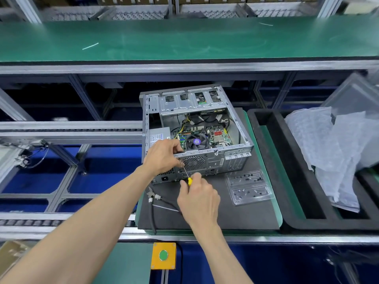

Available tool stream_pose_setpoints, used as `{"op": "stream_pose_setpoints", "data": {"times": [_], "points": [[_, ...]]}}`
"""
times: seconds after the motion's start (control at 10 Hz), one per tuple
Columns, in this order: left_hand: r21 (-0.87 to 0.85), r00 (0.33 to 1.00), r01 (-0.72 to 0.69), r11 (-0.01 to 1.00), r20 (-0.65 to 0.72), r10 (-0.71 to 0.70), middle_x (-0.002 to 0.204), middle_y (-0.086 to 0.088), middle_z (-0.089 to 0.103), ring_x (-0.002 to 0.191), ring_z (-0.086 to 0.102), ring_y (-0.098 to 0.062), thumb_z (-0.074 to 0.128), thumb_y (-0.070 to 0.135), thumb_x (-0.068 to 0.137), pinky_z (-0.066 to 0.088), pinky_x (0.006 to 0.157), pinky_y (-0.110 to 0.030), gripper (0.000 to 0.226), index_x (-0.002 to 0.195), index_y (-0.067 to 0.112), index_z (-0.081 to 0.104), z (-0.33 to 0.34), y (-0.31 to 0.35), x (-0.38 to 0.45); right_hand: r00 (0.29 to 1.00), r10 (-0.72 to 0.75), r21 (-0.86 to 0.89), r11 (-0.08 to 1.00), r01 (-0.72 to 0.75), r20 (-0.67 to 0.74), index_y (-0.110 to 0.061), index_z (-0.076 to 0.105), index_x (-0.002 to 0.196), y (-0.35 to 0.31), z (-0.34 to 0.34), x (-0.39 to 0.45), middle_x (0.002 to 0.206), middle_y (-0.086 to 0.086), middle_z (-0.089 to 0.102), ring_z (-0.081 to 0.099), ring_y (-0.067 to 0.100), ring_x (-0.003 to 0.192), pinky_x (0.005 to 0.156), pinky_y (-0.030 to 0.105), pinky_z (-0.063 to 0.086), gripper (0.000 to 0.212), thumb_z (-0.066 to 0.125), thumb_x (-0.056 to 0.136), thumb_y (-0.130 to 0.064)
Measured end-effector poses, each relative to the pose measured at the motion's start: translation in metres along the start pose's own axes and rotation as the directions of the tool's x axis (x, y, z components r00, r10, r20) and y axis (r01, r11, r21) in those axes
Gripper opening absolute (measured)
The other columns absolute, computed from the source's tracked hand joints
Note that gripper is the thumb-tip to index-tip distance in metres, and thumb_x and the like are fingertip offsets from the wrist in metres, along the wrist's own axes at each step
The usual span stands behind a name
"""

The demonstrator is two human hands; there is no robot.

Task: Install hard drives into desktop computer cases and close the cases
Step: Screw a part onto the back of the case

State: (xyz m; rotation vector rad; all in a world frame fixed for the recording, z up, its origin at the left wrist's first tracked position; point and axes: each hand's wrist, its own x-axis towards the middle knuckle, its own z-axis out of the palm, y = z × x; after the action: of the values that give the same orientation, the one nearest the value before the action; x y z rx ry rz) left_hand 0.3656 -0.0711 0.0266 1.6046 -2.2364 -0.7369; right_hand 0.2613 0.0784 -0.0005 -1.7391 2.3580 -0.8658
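Observation:
An open grey desktop case (229, 158) lies on its side on a dark mat (235, 214), its motherboard and fan showing. My left hand (164, 156) grips the case's near rear edge, fingers curled over the rim beside the fan grille. My right hand (198, 197) pinches a yellow-handled screwdriver (189, 181). Its thin shaft points up-left to the rear panel just under my left fingers. Whether a hard drive sits in the drive cage (190, 103) at the far end cannot be told.
A clear plastic tray (249, 187) with several small screws lies right of the case. Cutting pliers (150, 196) and a cable lie on the mat's left. A black foam tray (287, 160) holding plastic bags (332, 150) stands to the right. An orange box with a green button (163, 255) sits below.

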Motion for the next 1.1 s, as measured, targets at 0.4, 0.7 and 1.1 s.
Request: {"op": "stream_pose_setpoints", "data": {"times": [0.4,0.7,1.1], "points": [[0.003,1.000,0.001,1.000,0.002,-0.001,0.077,0.009,0.064,0.079,0.063,-0.024,0.094,0.025,0.058,0.056,0.070,-0.042,0.041,0.076,0.027,0.057,0.000,0.000,-0.001,0.765,0.383,0.583,0.495,-0.644,0.518,-0.008,0.068,0.087,0.001,-0.013,0.016,0.061,0.004,0.064,0.049,0.019,0.051,0.049,0.028,0.035,0.019,0.064,0.093,-0.025],[0.004,1.000,-0.006,1.000,0.006,0.006,0.079,0.007,0.065,0.080,0.062,-0.024,0.094,0.024,0.059,0.056,0.072,-0.043,0.040,0.078,0.025,0.058,0.000,0.000,0.000,0.748,0.429,0.622,0.420,-0.661,0.506,-0.005,0.069,0.079,0.000,-0.005,0.015,0.059,0.005,0.066,0.052,0.017,0.048,0.051,0.031,0.040,0.033,0.064,0.097,-0.032],[0.010,1.000,-0.012,1.000,0.007,0.012,0.076,0.010,0.062,0.070,0.054,-0.020,0.093,0.023,0.059,0.049,0.065,-0.037,0.044,0.071,0.029,0.052,0.000,-0.001,0.001,0.898,0.368,0.427,0.791,-0.439,0.241,-0.011,0.063,0.074,-0.005,-0.004,0.007,0.062,0.001,0.062,0.054,0.012,0.065,0.053,0.025,0.035,0.029,0.071,0.089,-0.034]]}}
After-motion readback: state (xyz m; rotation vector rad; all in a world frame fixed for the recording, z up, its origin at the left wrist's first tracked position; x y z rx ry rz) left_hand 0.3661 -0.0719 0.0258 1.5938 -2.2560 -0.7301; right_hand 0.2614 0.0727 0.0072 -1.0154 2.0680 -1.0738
